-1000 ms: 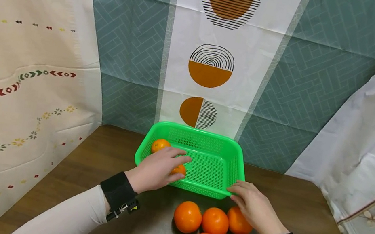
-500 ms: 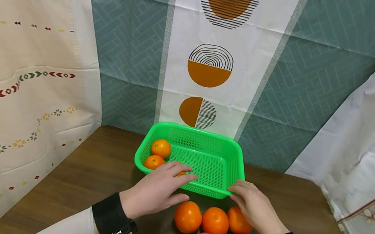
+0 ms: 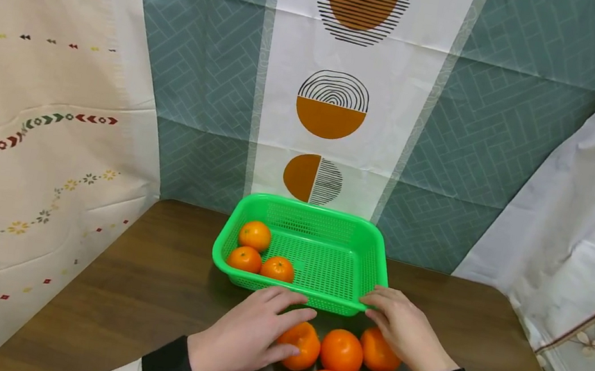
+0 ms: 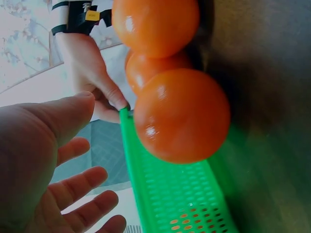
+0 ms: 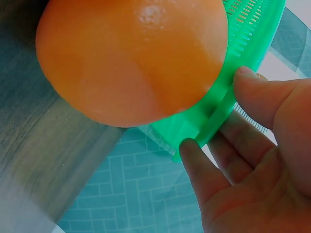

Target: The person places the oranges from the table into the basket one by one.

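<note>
Three oranges point(image 3: 262, 255) already lie in the green basket's point(image 3: 353, 218) near-left corner, five wait on the surface point(image 3: 152, 292), the spread left hand point(image 3: 244, 336) touching the nearest-left orange point(image 3: 303, 344), the right hand point(image 3: 403, 329) pinching the basket's near-right rim.

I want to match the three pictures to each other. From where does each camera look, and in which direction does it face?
Head: sits high, faces forward and down at the brown wooden table; shows both forearms, left hand reaching a round orange fruit, right hand at the green perforated plastic basket.
Left wrist: sits low by the table, faces along the open left palm toward the fruits; the right hand shows beyond.
Right wrist: sits low, faces past the right fingers gripping the basket rim.
Shared: all views show the basket and fruit.
</note>
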A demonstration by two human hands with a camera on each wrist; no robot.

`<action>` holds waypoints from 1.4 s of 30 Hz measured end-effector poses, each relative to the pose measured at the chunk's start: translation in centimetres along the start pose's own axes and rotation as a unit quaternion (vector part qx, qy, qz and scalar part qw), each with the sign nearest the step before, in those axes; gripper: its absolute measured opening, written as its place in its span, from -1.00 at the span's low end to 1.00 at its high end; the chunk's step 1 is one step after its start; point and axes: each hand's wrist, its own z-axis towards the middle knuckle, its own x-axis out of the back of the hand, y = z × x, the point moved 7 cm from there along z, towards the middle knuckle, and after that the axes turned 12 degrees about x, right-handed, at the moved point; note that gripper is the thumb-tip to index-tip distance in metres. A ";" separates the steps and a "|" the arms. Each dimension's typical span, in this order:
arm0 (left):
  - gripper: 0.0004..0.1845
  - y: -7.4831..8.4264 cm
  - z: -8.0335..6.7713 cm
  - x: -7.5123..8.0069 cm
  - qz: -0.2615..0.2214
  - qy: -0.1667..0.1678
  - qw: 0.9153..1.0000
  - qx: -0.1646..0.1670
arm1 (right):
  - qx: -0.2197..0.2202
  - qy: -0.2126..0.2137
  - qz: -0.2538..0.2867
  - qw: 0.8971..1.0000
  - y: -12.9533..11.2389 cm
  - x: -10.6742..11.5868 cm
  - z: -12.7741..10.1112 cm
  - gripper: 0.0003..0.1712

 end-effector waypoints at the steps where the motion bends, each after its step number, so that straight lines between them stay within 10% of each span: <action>1: -0.39 0.0 -0.1 -0.2 -0.003 -0.003 1.000 0.001 | 0.000 -0.001 0.000 1.000 0.0 0.0 0.0 -0.71; 42: -0.36 0.8 -0.3 -3.8 0.003 -0.020 1.000 -0.016 | -0.002 -0.005 -0.003 1.000 0.3 0.0 0.0 -0.71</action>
